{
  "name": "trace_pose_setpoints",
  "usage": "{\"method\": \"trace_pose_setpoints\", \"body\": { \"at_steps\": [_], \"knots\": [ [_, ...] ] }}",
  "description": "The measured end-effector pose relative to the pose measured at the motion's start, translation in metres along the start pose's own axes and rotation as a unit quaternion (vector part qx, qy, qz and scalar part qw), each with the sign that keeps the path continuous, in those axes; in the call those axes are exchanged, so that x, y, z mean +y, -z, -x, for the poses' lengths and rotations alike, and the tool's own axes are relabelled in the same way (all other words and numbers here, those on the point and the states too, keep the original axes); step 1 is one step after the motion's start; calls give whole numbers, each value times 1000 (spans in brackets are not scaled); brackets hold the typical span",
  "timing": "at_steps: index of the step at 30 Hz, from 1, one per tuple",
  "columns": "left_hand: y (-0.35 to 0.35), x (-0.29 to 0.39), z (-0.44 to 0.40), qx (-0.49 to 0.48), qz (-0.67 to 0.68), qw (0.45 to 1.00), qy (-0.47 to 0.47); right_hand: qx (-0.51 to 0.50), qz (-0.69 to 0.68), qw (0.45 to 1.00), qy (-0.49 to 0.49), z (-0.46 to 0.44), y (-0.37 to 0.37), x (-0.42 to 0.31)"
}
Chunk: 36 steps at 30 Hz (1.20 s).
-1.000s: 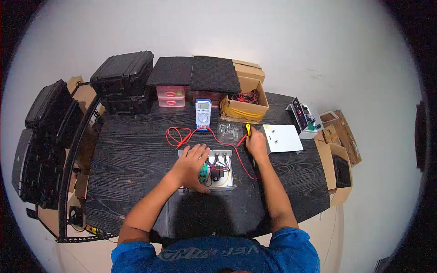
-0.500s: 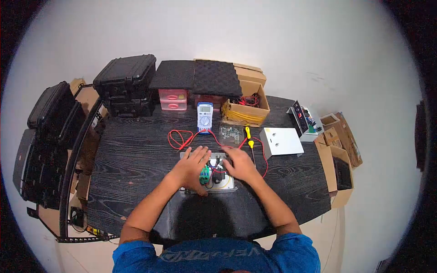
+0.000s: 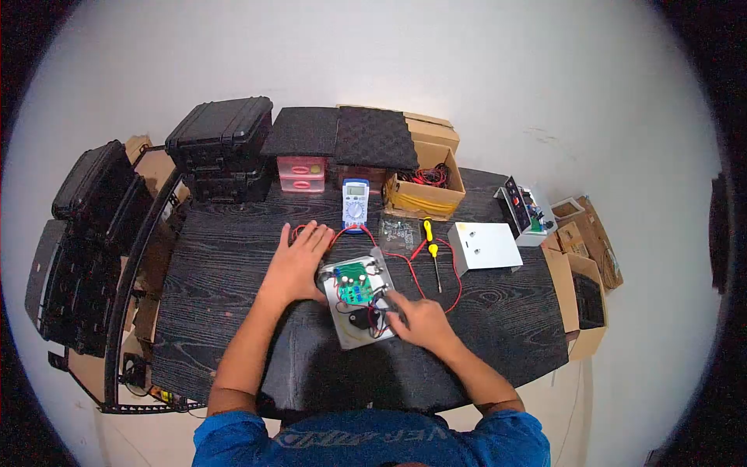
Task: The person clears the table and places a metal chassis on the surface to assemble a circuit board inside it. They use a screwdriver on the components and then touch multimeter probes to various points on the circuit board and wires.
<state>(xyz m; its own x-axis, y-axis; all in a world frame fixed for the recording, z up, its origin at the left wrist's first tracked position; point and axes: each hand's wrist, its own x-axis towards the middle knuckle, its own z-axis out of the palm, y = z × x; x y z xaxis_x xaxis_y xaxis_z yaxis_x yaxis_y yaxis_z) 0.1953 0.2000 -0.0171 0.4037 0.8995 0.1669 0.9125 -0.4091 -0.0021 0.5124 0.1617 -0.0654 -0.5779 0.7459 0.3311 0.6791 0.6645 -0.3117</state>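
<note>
An open metal chassis (image 3: 340, 328) with a green circuit board (image 3: 355, 285) and a black component inside lies turned at an angle on the dark table. My left hand (image 3: 294, 263) is at its upper left corner, fingers spread. At the chassis's right edge is my right hand (image 3: 422, 321), its thumb and index finger at the side by the wires; the fingertips are partly hidden. A yellow-handled screwdriver (image 3: 432, 239) lies to the right, beside red test leads. Behind the chassis stands a blue and white multimeter (image 3: 355, 205).
A white metal cover (image 3: 486, 247) lies at the right, with another opened unit (image 3: 533, 222) behind it. A clear tray of small parts (image 3: 399, 233), a cardboard box of cables (image 3: 424, 204), pink drawers (image 3: 302, 173) and black cases (image 3: 222, 148) stand farther back.
The chassis has been turned clockwise, showing more of the green board. My right hand went from the screwdriver, now lying on the table, to the chassis's right side. My left hand shifted left and up.
</note>
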Motion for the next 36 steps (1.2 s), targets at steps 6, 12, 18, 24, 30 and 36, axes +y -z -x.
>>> {"method": "trace_pose_setpoints", "body": {
  "at_steps": [6, 12, 18, 24, 30, 36],
  "knots": [
    [-35, -3, 7, 25, 25, 999, 24, -70, -77, 994, 31, 20, -9, -32],
    [-15, 18, 9, -230, 100, 965, 79, -96, -130, 984, 71, 17, -11, -35],
    [-28, 16, 12, -178, 118, 977, 27, -26, -141, 990, -2, 3, 10, -18],
    [-33, 26, 7, -160, 170, 972, -39, -40, -100, 992, 72, -6, 32, -4],
    [-59, 39, 1, -179, 179, 956, -150, -191, -59, 978, 61, -4, 31, -6],
    [-65, 40, 2, -101, 154, 969, -163, -212, -31, 975, 57, -5, 30, -9]
  ]
}}
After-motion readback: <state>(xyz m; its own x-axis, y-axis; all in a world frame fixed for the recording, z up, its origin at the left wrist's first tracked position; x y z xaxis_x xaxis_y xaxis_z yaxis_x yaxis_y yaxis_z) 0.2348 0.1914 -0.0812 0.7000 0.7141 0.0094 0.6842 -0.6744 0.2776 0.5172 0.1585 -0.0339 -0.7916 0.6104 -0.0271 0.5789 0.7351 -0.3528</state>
